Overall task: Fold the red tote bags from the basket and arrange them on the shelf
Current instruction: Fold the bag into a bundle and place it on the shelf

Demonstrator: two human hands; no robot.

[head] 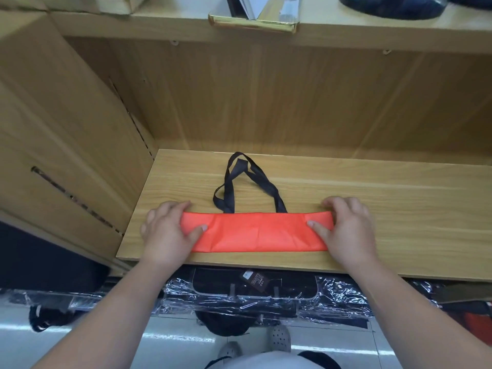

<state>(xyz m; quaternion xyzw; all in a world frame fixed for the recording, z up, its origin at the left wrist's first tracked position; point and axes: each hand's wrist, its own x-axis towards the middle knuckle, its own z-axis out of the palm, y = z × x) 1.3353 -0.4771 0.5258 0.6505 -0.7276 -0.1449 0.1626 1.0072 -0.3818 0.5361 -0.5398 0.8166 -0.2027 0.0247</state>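
A red tote bag [257, 231] lies folded into a long narrow strip near the front edge of the wooden shelf [372, 209]. Its black handles [239, 179] trail away toward the back of the shelf. My left hand [167, 233] grips the strip's left end, thumb on top and fingers curled round the far edge. My right hand [346, 230] grips the right end the same way. The basket is not in view.
A higher shelf [346, 33] above holds a gold-edged stand [253, 22] and a dark shoe [394, 6]. A wooden side panel [66, 142] closes the left. Below the shelf lie dark bags in clear plastic [253, 296]; the tiled floor and my shoes are underneath.
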